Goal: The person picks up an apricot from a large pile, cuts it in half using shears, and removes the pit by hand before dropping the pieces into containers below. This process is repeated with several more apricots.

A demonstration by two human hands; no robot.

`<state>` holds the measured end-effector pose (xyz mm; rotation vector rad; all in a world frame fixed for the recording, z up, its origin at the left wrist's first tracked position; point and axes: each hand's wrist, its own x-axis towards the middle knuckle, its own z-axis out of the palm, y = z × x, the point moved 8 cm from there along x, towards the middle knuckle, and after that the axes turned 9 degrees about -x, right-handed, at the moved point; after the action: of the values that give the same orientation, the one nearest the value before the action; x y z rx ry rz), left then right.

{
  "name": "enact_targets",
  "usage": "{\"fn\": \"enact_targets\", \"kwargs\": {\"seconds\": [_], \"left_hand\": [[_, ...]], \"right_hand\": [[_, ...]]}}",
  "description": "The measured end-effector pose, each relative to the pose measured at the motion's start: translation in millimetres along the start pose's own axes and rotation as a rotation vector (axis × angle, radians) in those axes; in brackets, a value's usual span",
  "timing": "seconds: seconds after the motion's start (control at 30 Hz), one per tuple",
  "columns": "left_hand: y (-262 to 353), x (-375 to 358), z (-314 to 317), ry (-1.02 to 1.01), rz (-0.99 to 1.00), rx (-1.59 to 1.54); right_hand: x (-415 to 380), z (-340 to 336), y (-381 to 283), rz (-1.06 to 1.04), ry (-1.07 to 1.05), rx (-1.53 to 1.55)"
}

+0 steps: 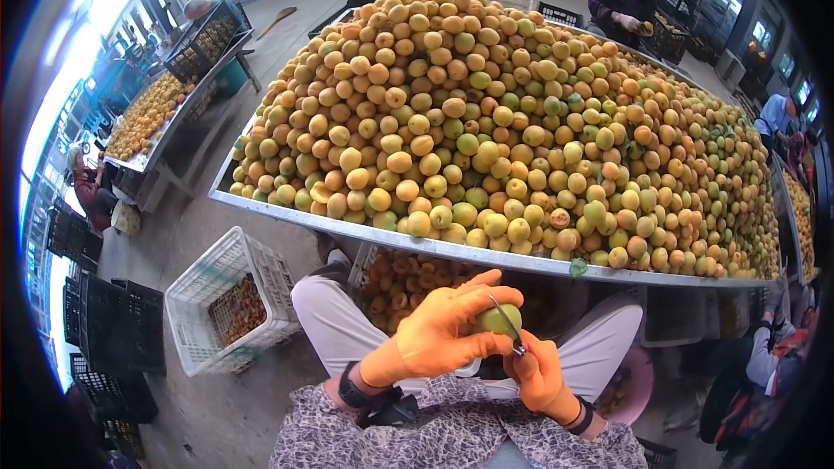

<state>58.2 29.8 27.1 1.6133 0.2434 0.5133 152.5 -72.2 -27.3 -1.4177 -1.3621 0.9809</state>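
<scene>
Near side of the table (pixel 417 244): left hand (pixel 445 327) grips the fruit (pixel 493 322), right hand (pixel 542 375) clasps the knife (pixel 519 345). Round skin could make the knife slip and nick the left hand.

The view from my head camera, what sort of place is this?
Probably a fruit-processing shed: apricot-like fruit heaped on a metal-edged table, black crates stacked at the left, and a white crate holding what look like pits.
</scene>
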Motion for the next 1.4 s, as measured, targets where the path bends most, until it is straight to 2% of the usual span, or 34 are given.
{"fn": "enact_targets", "kwargs": {"seconds": [0.07,0.13,0.17,0.2,0.23,0.3,0.37,0.4,0.47,0.5,0.63,0.67,0.73,0.8,0.87,0.9,0.93,1.0,1.03,1.13,1.17,1.23,1.27,1.3,1.33,1.37,1.4], "left_hand": [[2.9,0.9,3.4,-0.056,0.019,-0.001],[-7.3,-2.3,18.0,-0.021,0.025,-0.593],[-5.6,-4.2,31.7,-0.009,-0.087,-0.847],[-9.1,-5.8,42.1,-0.024,-0.07,-0.898],[-10.6,-6.9,44.4,-0.01,-0.024,-0.857],[-11.0,-8.4,42.9,0.012,0.026,-0.827],[-6.7,-10.7,32.0,0.023,0.037,-0.517],[-2.3,-8.2,22.5,0.028,0.036,-0.516],[7.1,-3.1,16.5,-0.087,-0.004,-0.061],[16.5,-2.9,10.6,-0.004,0.057,0.144],[21.4,3.0,10.7,-0.121,0.151,0.252],[9.6,1.0,23.0,-0.098,0.008,-0.396],[0.3,-6.8,48.4,-0.052,-0.096,-0.972],[4.6,-4.6,46.7,-0.011,-0.057,-0.936],[10.0,-3.9,32.8,0.04,0.014,-0.586],[16.1,-1.9,25.4,0.025,0.07,-0.381],[20.5,0.3,17.1,0.032,0.068,-0.379],[37.3,3.9,12.1,-0.056,0.145,0.125],[40.9,4.7,9.3,-0.077,0.174,0.256],[44.9,11.9,9.5,-0.175,0.181,0.331],[36.8,13.9,11.7,-0.168,0.163,0.138],[22.5,9.4,26.2,-0.123,-0.013,-0.351],[14.9,4.6,36.4,-0.081,-0.074,-0.571],[13.6,1.1,44.2,-0.039,-0.037,-0.71],[12.3,-1.3,42.8,-0.018,-0.038,-0.611],[14.5,-1.8,39.6,-0.025,-0.031,-0.507],[16.8,-1.6,35.2,-0.028,-0.026,-0.404]], "right_hand": [[-0.6,1.5,6.5,-0.039,-0.033,0.025],[3.0,6.5,5.3,-0.087,-0.065,0.045],[6.2,0.6,-6.7,-0.208,0.103,0.039],[4.6,-8.3,-15.9,-0.329,0.271,0.034],[1.2,-6.4,-10.4,-0.38,0.175,-0.016],[4.1,-9.1,-13.3,-0.404,0.152,-0.056],[7.5,-6.8,-15.5,-0.429,0.112,-0.002],[5.9,-10.8,-11.8,-0.429,0.107,0.001],[4.1,-6.4,13.5,-0.23,-0.08,-0.064],[5.3,-5.7,16.0,-0.251,-0.06,-0.067],[-0.8,-3.7,11.7,-0.332,0.052,-0.063],[-2.8,-3.3,2.0,-0.383,0.12,-0.076],[-1.4,-1.3,-11.8,-0.462,0.164,-0.083],[-4.5,-4.3,-11.3,-0.444,0.251,-0.052],[-7.0,-7.6,-11.0,-0.399,0.246,0.001],[-6.6,-6.5,-5.3,-0.359,0.152,-0.029],[-6.2,-3.7,0.0,-0.32,0.06,-0.056],[-4.4,-7.1,-2.7,-0.279,0.013,-0.072],[-3.4,-7.2,-1.1,-0.236,-0.026,-0.094],[-4.6,-8.3,10.5,-0.274,-0.064,-0.109],[-3.7,-6.4,8.3,-0.281,-0.062,-0.109],[-4.9,-12.5,-5.6,-0.385,0.094,-0.104],[-3.0,-11.5,-8.6,-0.395,0.102,-0.106],[-2.4,-13.5,-12.7,-0.418,0.145,-0.116],[-3.9,-16.1,-16.1,-0.436,0.183,-0.126],[-5.4,-17.0,-11.6,-0.376,0.084,-0.14],[-7.8,-19.8,-9.9,-0.375,0.074,-0.14]]}}
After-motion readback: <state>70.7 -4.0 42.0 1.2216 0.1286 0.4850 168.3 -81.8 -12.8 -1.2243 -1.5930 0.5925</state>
